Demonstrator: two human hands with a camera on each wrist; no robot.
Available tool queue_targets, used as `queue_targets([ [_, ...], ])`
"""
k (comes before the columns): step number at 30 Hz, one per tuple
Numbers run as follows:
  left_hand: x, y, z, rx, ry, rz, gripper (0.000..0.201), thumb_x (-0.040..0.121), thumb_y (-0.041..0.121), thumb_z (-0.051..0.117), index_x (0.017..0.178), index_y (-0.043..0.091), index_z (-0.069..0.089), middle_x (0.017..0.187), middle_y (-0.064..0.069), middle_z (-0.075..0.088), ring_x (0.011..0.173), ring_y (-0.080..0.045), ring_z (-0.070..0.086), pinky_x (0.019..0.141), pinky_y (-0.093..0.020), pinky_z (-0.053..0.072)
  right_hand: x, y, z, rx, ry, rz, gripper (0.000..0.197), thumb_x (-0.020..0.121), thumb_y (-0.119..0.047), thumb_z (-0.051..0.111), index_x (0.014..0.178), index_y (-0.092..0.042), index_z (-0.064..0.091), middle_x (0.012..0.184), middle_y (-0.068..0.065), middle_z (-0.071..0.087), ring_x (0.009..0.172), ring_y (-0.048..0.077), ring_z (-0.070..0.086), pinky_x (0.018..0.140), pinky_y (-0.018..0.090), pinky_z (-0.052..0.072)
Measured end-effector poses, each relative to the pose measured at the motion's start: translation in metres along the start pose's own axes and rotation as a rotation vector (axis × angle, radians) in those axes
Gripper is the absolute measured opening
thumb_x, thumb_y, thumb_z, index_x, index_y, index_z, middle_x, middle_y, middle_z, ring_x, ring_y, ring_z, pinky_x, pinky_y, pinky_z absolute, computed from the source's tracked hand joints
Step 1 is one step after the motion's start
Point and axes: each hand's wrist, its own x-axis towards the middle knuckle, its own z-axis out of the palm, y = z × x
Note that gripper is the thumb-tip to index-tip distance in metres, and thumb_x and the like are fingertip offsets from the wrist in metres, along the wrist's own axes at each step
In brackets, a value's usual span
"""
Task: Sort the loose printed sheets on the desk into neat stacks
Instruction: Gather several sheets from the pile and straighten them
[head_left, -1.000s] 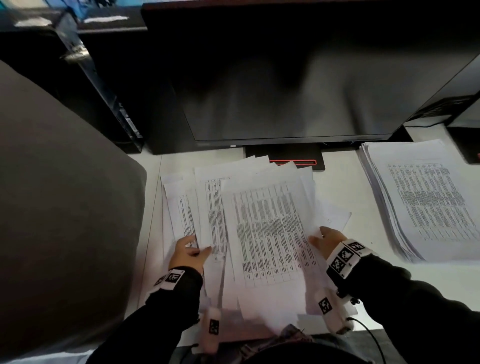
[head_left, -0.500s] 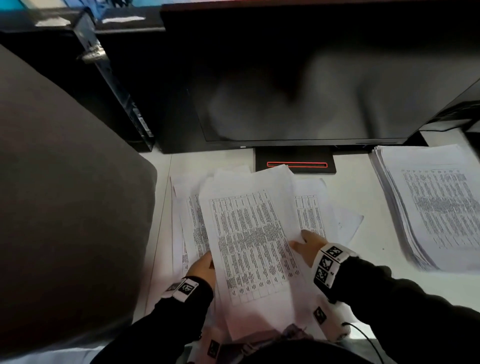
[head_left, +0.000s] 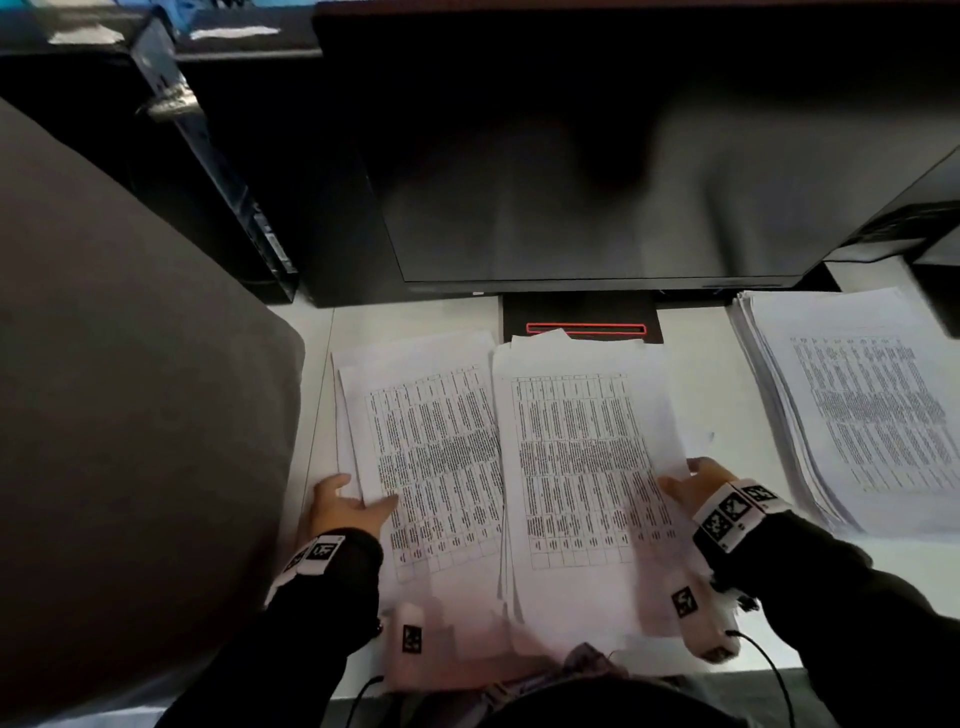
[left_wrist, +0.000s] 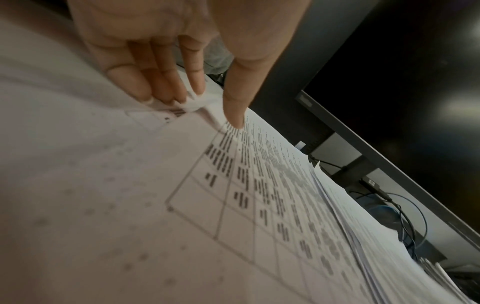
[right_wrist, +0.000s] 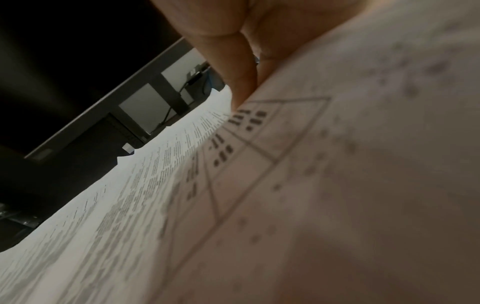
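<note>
We see 2 batches of printed sheets side by side on the white desk, in front of the dark monitor and its stand; the left batch is angled slightly, the right batch overlaps its inner edge, and both carry printed tables.

The left hand is at the outer lower edge of the left batch; in the left wrist view its thumb lies on the top sheet while the fingers, nearly straight, reach under a lifted paper edge, so it pinches that edge between thumb and fingers.

The right hand is at the outer edge of the right batch; in the right wrist view the thumb presses on the printed face, with a finger just behind it against the paper; the other fingers are hidden by the sheets, and we read this as a pinch on the batch's edge.

A few loose white corners stick out behind the right batch near the stand; a 3rd pile, the tall stack, lies well apart at the right of the desk, its edges fanned a little.

A large grey padded surface fills the left of the head view; dark sleeves with marker bands cover both wrists.
</note>
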Motion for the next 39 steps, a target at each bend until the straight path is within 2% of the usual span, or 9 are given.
queue_targets([
  [5,-0.005,0.006,0.004,0.132,-0.092,0.001,0.049,0.083,0.032,0.064,0.124,0.008,0.052,0.117,-0.005,0.06,0.107,-0.027,0.057,0.094,-0.029,0.041,0.009,0.009,0.008,-0.093,-0.01,-0.019,0.041,0.086,-0.033,0.06,0.113,-0.004,0.059,0.113,0.015,0.065,0.106,0.03,0.06,0.093,0.034,0.044],
  [11,-0.003,0.006,-0.004,0.36,0.121,0.044,0.033,0.073,0.044,0.065,0.093,0.018,0.064,0.089,-0.004,0.056,0.078,-0.026,0.06,0.077,-0.029,0.051,0.008,0.011,-0.001,-0.082,0.004,-0.022,0.038,0.089,-0.024,0.058,0.118,0.0,0.056,0.119,0.019,0.062,0.11,0.032,0.057,0.093,0.034,0.041],
  [15,-0.002,0.009,0.001,0.189,0.017,-0.015,0.046,0.07,0.029,0.073,0.107,0.018,0.047,0.101,-0.005,0.056,0.085,-0.03,0.063,0.087,-0.041,0.052,0.007,0.011,-0.002,-0.078,-0.037,-0.049,0.044,0.084,-0.022,0.065,0.121,-0.001,0.055,0.12,0.017,0.062,0.111,0.031,0.058,0.098,0.038,0.044],
  [20,-0.014,0.013,0.002,0.0,0.006,0.007,0.063,0.079,0.007,0.069,0.132,0.013,0.037,0.126,-0.014,0.056,0.108,-0.032,0.058,0.094,-0.036,0.043,0.006,0.014,0.001,-0.125,-0.068,-0.048,0.045,0.084,-0.027,0.065,0.121,-0.002,0.056,0.121,0.015,0.062,0.113,0.029,0.057,0.097,0.034,0.043],
  [23,-0.016,0.005,-0.002,0.121,-0.045,-0.003,0.049,0.087,0.022,0.06,0.132,0.012,0.044,0.132,-0.011,0.054,0.116,-0.031,0.054,0.1,-0.036,0.039,0.005,0.019,-0.008,-0.133,-0.067,-0.024,0.045,0.086,-0.028,0.063,0.122,-0.003,0.055,0.123,0.015,0.061,0.115,0.029,0.056,0.095,0.033,0.041],
  [25,-0.016,-0.001,-0.008,0.166,-0.058,0.002,0.04,0.086,0.03,0.059,0.123,0.015,0.053,0.125,-0.009,0.06,0.105,-0.028,0.058,0.1,-0.039,0.043,0.009,0.023,-0.015,-0.11,-0.099,-0.01,0.047,0.085,-0.027,0.064,0.124,-0.004,0.054,0.125,0.015,0.059,0.117,0.029,0.055,0.094,0.032,0.043],
  [27,-0.016,-0.007,-0.011,0.141,-0.054,0.015,0.033,0.086,0.028,0.06,0.115,0.012,0.058,0.114,-0.01,0.066,0.093,-0.026,0.061,0.094,-0.039,0.047,0.012,0.026,-0.02,-0.104,-0.085,0.007,0.049,0.085,-0.026,0.064,0.126,-0.002,0.052,0.128,0.016,0.057,0.119,0.03,0.053,0.096,0.033,0.043],
  [34,-0.039,-0.006,-0.007,0.164,-0.071,0.029,0.039,0.093,0.016,0.049,0.131,0.008,0.046,0.129,-0.011,0.056,0.114,-0.031,0.055,0.092,-0.032,0.041,0.019,0.028,-0.017,-0.01,-0.104,-0.038,0.05,0.08,-0.016,0.069,0.125,-0.001,0.051,0.123,0.019,0.059,0.114,0.034,0.055,0.102,0.046,0.04],
  [39,-0.035,0.004,-0.013,0.143,-0.024,0.099,0.036,0.093,0.021,0.048,0.127,0.012,0.051,0.126,-0.012,0.058,0.113,-0.031,0.055,0.101,-0.038,0.041,0.018,0.028,-0.011,-0.01,-0.137,-0.088,0.063,0.076,-0.019,0.074,0.13,-0.007,0.046,0.125,0.014,0.059,0.115,0.031,0.055,0.102,0.042,0.041],
])
